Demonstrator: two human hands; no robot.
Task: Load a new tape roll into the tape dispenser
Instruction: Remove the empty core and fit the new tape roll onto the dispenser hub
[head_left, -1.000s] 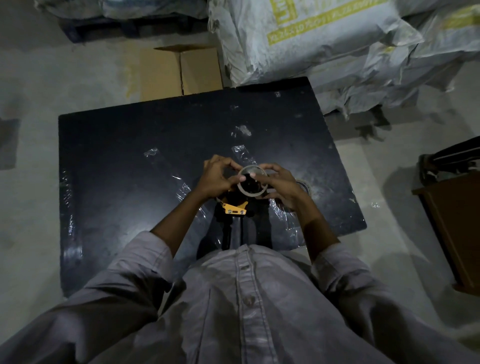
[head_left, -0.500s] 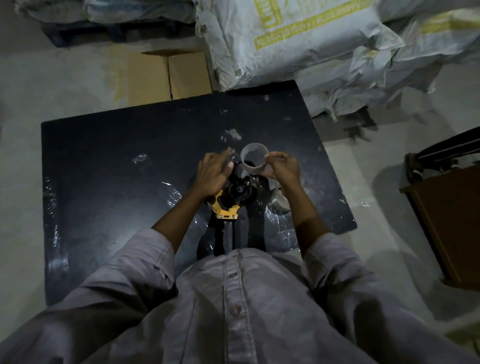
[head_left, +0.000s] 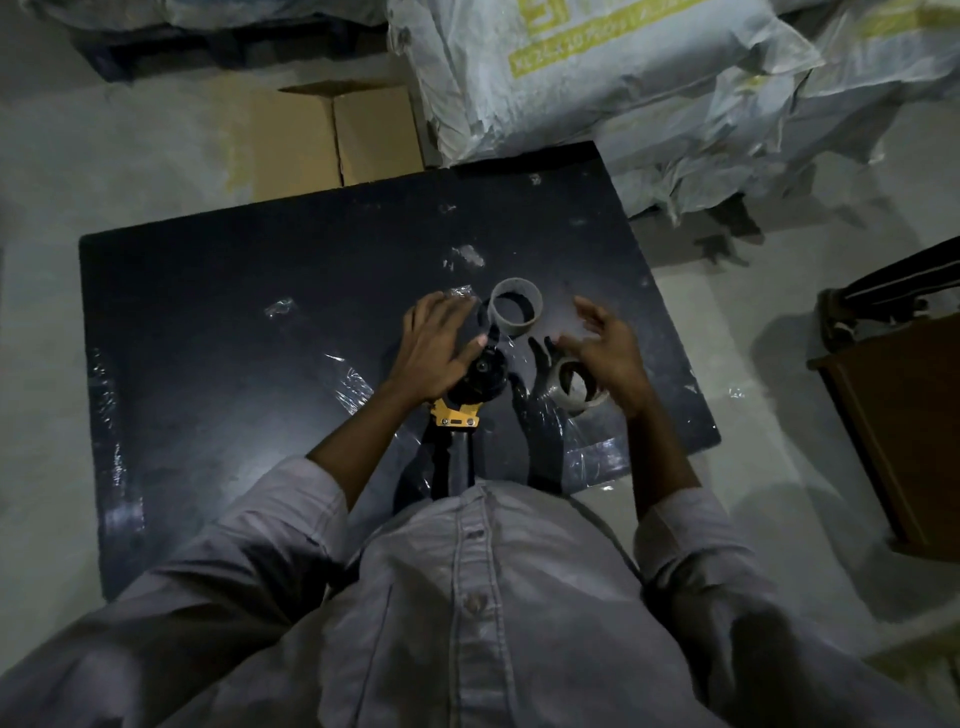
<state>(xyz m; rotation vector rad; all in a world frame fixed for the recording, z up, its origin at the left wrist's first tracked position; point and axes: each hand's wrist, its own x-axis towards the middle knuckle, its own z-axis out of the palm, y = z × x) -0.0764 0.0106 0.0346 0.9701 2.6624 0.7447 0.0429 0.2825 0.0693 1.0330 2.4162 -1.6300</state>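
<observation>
While flat on the dispenser (head_left: 480, 374), left fingers (head_left: 441, 314) straight.

Clothing: one light grey long-sleeved shirt (head_left: 545, 623), button-front. A stitched placket (head_left: 470, 561) runs down the centre and carries small round buttons (head_left: 474, 603). The left sleeve (head_left: 249, 545) and right sleeve (head_left: 691, 535) end bunched below the elbow. The left hand (head_left: 436, 348) and right hand (head_left: 608, 348) are bare.

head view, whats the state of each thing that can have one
tape dispenser: lying on table, hub bare
empty core: on end on table, untouched
tape roll: on table below right hand, not loaded
left hand: rests on dispenser, fingers spread
right hand: open, holds nothing
cardboard box: flaps shut
</observation>
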